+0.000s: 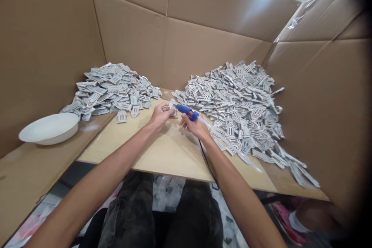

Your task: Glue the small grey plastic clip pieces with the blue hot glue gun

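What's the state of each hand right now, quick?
Left hand: closed, pinching a small whitish arched piece.
Right hand: closed around a blue glue gun, tip pointed at that piece.

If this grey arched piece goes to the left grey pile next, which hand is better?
Probably the left hand: it holds the piece and is nearer that pile; the right hand grips the blue glue gun.

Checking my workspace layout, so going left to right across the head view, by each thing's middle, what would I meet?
White bowl, left pile of pale pieces, left hand, blue glue gun, right pile of pale pieces.
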Motion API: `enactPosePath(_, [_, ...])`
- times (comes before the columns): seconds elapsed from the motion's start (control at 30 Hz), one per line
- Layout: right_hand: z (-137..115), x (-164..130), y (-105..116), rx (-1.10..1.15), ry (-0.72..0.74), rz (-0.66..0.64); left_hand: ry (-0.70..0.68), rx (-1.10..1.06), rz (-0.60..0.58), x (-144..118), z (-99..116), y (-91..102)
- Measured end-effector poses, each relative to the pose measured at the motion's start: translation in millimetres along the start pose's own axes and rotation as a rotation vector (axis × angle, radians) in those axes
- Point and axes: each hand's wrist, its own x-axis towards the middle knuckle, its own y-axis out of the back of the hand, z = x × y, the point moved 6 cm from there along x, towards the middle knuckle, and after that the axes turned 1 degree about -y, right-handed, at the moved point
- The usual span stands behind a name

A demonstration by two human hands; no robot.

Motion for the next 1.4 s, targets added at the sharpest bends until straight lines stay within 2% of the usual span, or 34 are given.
enactPosePath(0.23, [-3, -2, 6, -0.189, 0.004, 0.036, -0.075, 0.059, -0.027, -2, 4, -0.7])
enactPosePath(0.47, [-4, -2, 9, -0.282, 0.041, 0.037, -0.169, 0.193, -0.062, -3, 7, 1.3])
enactPosePath(0.57, [-9, -3, 5, -0.342, 0.141, 0.056, -0.208, 0.284, -0.07, -5, 12, 3.2])
enactPosePath(0.67, [-23, -7, 5, -0.415, 0.352, 0.2, -0.229, 0.307, -0.058, -5, 17, 5.8])
enactPosePath(0.77, [-30, -11, 13, -0.416, 0.43, 0.372, -0.22, 0.311, -0.041, -3, 18, 7.8])
enactPosePath(0.83, [-29, -11, 19, -0.364, 0.399, 0.403, -0.193, 0.341, -0.054, -2, 16, 7.6])
enactPosePath(1.03, [-14, -10, 35, -0.178, 0.165, 0.39, -0.044, 0.354, -0.094, -3, 13, 13.9])
enactPosePath(1.2, [-15, -10, 35, -0.185, 0.155, 0.352, -0.122, 0.534, 0.001, 0, 26, 26.8])
enactPosePath(1.4, [-17, -7, 27, -0.234, 0.155, 0.174, -0.094, 0.46, -0.008, 2, 33, 21.7])
